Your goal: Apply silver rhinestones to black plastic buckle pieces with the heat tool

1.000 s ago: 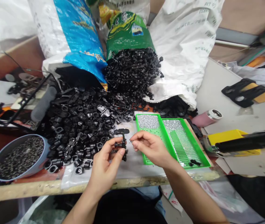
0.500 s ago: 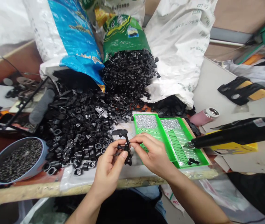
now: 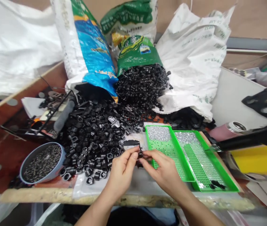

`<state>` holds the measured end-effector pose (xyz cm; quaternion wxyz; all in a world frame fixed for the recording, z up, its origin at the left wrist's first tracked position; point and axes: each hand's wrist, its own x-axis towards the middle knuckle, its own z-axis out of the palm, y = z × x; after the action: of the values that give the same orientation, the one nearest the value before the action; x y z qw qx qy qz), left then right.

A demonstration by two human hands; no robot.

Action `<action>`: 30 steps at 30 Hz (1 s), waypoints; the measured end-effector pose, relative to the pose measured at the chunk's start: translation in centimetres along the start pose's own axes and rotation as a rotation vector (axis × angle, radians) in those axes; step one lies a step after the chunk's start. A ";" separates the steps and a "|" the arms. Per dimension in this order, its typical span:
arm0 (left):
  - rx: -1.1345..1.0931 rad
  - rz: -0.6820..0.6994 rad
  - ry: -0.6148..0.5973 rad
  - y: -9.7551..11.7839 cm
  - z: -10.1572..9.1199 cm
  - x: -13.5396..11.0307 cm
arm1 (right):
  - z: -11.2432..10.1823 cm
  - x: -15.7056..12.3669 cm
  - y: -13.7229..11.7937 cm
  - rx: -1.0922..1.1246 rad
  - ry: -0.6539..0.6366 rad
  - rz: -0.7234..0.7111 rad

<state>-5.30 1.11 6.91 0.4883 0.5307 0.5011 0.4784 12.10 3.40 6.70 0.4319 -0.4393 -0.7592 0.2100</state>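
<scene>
In front of me, over the bench's near part, both hands meet on one small black plastic assembly [image 3: 131, 143] with a flat arm sticking out to the upper left. My left hand [image 3: 123, 171] pinches it between thumb and fingers. From the other side, my right hand [image 3: 163, 168] grips its right end with thumb and forefinger. Fingers cover most of the part, so its exact kind is unclear. Left of my hands spreads a heap of loose black plastic pieces [image 3: 93, 138], many of them ring-shaped. Two green trays [image 3: 189, 175] of tiny silvery pieces lie to the right.
A blue bowl [image 3: 61, 166] of small dark pieces stands at left. Behind, a green sack [image 3: 135, 59] spills black parts between a blue sack [image 3: 95, 53] and a white sack [image 3: 189, 62]. At right are a black power screwdriver [image 3: 248, 139], pink flask [image 3: 225, 131] and yellow box [image 3: 257, 160].
The view has swung left and upward, so the bench sits lower and further right. The black assembly has turned in my fingers, and my right fingers now wrap closer round it.
</scene>
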 end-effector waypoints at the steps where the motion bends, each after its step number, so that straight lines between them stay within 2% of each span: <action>1: 0.023 0.029 -0.068 0.1 -0.4 0.7 | 0.1 -0.1 0.5 0.016 0.003 0.037; 3: 0.232 0.136 -0.127 0.4 -1.8 3.0 | 0.1 -0.2 1.4 0.039 0.052 0.100; 4: 0.416 0.212 -0.100 0.5 -2.8 4.7 | -0.1 -0.1 1.8 0.051 0.085 0.118; 5: 0.678 0.273 0.003 0.6 -4.0 6.7 | -0.2 -0.1 2.1 0.061 0.114 0.126; 7: 0.849 0.263 0.109 0.7 -6.5 10.9 | -0.6 0.1 2.5 0.077 0.134 0.128; 8: 0.905 0.250 0.118 0.6 -7.7 12.9 | -0.7 0.1 2.5 0.083 0.126 0.129; 10: 1.008 0.233 0.059 0.6 -9.7 16.1 | -1.0 0.2 2.5 0.089 0.096 0.132; 13: 1.145 0.227 -0.045 0.6 -11.3 18.4 | -1.2 0.1 2.4 0.084 0.081 0.154; 18: 1.269 0.270 -0.112 1.3 -11.2 17.5 | -1.2 1.3 2.4 0.113 0.129 0.161; 21: 1.253 0.345 -0.157 2.9 -9.8 15.3 | -0.8 3.0 2.2 0.189 0.109 0.118; 23: 1.164 0.404 -0.219 4.2 -8.3 13.1 | -0.3 4.1 2.3 0.280 0.057 0.136; 25: 0.903 0.449 -0.279 5.1 -6.7 10.6 | 0.2 4.8 2.3 0.423 -0.027 0.213; 26: 0.743 0.415 -0.274 5.3 -6.0 9.4 | 0.4 4.9 2.3 0.512 -0.063 0.266; 30: 0.037 0.070 -0.264 4.4 -3.9 5.7 | 0.8 4.3 1.6 0.872 -0.076 0.476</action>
<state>-8.65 6.83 11.64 0.5231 0.6153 0.4222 0.4118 11.14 7.93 7.14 0.4874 -0.3709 -0.4945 0.6167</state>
